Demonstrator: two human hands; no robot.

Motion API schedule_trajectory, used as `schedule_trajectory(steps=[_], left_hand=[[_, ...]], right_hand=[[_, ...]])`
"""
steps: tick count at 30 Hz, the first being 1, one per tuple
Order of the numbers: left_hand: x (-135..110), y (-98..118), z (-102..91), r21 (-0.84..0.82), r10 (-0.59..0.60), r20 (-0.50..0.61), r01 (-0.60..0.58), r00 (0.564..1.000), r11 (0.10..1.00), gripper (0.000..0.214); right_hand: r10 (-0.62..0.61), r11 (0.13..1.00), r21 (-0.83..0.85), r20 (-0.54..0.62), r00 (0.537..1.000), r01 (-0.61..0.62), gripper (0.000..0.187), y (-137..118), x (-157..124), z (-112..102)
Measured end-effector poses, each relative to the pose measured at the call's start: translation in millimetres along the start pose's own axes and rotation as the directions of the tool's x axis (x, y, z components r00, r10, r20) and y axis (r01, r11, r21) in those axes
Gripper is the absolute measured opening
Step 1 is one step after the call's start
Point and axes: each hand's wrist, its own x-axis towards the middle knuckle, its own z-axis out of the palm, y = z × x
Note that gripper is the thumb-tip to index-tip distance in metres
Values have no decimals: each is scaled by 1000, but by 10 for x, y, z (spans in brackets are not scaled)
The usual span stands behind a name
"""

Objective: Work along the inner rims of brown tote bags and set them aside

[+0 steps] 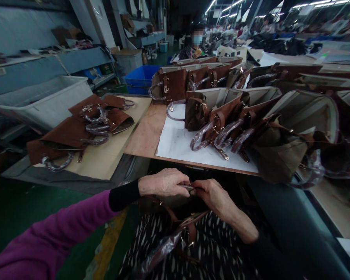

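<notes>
A brown handbag [175, 217] lies in my lap, its plastic-wrapped handle [160, 251] hanging toward me. My left hand [163, 182] is closed over the bag's top edge, fingers curled down. My right hand [212, 196] meets it from the right and pinches the same edge; a small dark part shows between the fingertips. The bag's body is mostly hidden in shadow under my hands.
Ahead, a wooden board [146, 132] with white paper carries rows of upright brown handbags [216, 112]. Flat brown bags [84, 124] lie on a panel at the left, beside a grey tub [46, 101] and a blue bin [141, 77]. A masked person [196, 42] sits far back.
</notes>
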Motion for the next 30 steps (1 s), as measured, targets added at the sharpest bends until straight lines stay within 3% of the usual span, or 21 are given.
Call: schedule_trajectory(steps=[4,7,10,15,22,30], left_hand=[[-307,-3,-159,100,-151,-101,161,983,982,55],[-478,-115,-103,20,-220,-145,225,965,974,43],[-534,-212,44,-189,-250,-149,221,957,957,25],[-504,-253,202,-423,-318,-200,211,927,881,25],[-526,-293,229,-518,-336,-161,211,928,829,25],[-513,-287,261,-477,-319,-177,203,931,855,29]], right_hand=[[41,999,35,1,999,-41,23,54,-19,-7],[51,998,39,20,999,-52,23,66,-17,-15],[45,998,35,25,999,-45,23,52,2,-10],[32,997,66,44,999,-34,22,37,22,-7],[-137,918,394,219,966,41,24,44,68,-79],[10,989,144,151,988,-32,26,-71,181,-50]])
